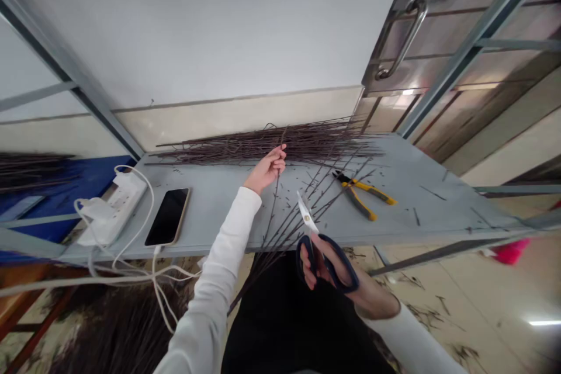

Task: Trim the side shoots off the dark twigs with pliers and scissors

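Gray shelf [394, 222], thin twig [275, 193] between left grip's fingers [280, 155].

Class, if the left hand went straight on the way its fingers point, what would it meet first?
The left hand would probably meet the pile of twigs first, though its height above the table is hard to judge.

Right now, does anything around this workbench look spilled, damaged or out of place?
Nothing looks plainly damaged, but twig scraps litter the tabletop and floor, which looks untidy. The pliers lie with handles spread.
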{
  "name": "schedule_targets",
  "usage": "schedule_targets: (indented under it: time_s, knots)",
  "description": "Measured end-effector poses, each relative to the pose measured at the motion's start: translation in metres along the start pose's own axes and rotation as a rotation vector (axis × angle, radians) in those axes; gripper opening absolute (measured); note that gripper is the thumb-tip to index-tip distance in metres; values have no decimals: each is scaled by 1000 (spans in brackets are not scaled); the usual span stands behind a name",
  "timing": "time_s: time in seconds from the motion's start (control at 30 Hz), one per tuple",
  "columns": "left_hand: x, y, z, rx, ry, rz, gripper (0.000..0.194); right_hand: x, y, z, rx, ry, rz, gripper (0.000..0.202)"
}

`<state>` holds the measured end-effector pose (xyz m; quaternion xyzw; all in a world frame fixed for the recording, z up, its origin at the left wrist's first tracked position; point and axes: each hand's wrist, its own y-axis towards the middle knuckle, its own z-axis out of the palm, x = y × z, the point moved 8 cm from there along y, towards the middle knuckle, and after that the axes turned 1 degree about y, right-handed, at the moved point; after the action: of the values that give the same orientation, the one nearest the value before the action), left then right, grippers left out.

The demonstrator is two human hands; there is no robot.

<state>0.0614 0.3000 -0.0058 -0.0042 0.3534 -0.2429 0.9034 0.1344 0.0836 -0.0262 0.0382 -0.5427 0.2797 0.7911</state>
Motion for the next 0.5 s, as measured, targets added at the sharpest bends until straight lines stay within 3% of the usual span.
schedule_targets:
  time_s: [0.27,0.5]
  knots:
    - [10,0,3,12,-54,-71,27,-74,-22,30,101,-246,170,51]
    - [8,-1,7,28,-49,-54,26,-107,-11,12,-16,-448,237,51]
